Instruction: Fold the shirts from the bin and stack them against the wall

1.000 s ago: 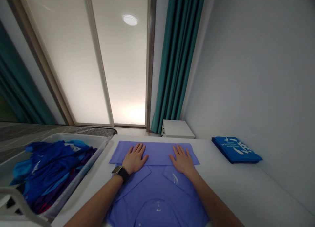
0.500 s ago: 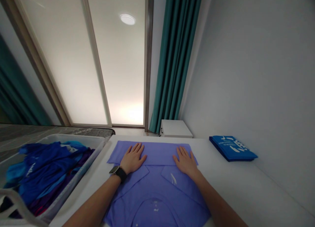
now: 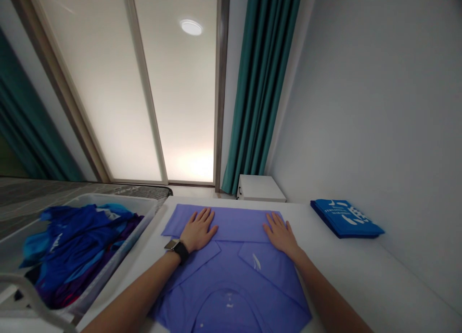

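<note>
A purple T-shirt [image 3: 231, 265] lies on the white table [image 3: 342, 285], its neckline toward me and its far end turned over into a flat band. Both sleeves are folded inward across the body, and a small white logo shows right of the middle. My left hand [image 3: 198, 231], with a dark watch on the wrist, rests flat on the left part of the band, fingers spread. On the right part of the band lies my right hand [image 3: 281, 233], also flat with its fingers out. Neither hand grips the cloth.
A clear plastic bin [image 3: 144, 205] at the left holds a heap of blue and purple clothes [image 3: 75, 241]. Folded blue clothing [image 3: 344, 217] with white print lies on the table's right side by the wall. Beyond the table stand a white cabinet [image 3: 262, 187] and a green curtain [image 3: 262, 92].
My right hand has slid slightly right along the folded band. The left hand stays flat in about the same place on the shirt. The whole view has shifted a little.
</note>
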Demonstrator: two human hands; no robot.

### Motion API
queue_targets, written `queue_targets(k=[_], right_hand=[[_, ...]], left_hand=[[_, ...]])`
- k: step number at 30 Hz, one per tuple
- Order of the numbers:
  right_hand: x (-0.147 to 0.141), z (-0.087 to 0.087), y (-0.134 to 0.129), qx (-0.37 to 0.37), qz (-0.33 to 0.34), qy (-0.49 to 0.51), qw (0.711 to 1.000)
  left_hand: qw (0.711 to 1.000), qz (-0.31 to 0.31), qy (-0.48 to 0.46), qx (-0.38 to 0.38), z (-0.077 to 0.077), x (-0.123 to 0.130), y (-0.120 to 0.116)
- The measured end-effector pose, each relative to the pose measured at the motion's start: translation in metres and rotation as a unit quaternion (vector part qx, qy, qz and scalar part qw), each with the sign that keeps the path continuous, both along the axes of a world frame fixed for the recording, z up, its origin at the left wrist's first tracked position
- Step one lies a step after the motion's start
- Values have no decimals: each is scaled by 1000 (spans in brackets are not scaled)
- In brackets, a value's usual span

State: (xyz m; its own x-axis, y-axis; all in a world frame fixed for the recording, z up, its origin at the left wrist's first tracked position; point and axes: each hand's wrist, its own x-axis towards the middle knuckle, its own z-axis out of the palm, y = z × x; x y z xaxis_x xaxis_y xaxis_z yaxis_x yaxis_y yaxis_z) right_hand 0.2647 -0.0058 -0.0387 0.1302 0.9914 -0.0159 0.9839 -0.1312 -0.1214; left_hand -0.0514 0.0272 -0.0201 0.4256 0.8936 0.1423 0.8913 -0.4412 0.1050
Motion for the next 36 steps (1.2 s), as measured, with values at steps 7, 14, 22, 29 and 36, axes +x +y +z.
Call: queue_targets(k=[7, 14, 22, 29, 36], right_hand=[[33, -7, -3, 13, 29, 62, 998], [72, -21, -9, 93, 62, 155, 982], [76, -7, -25, 146, 64, 265, 951], [75, -2, -24, 147, 39, 289, 945], [77, 0, -24, 215, 5, 290, 933]], left_hand=[[1000, -2, 5, -13, 5, 7, 3], [993, -116, -17, -11, 18, 65, -11], [955, -288, -51, 49, 26, 170, -39], [953, -293, -48, 50, 10, 207, -30], [948, -234, -214, -32, 0, 206, -21]])
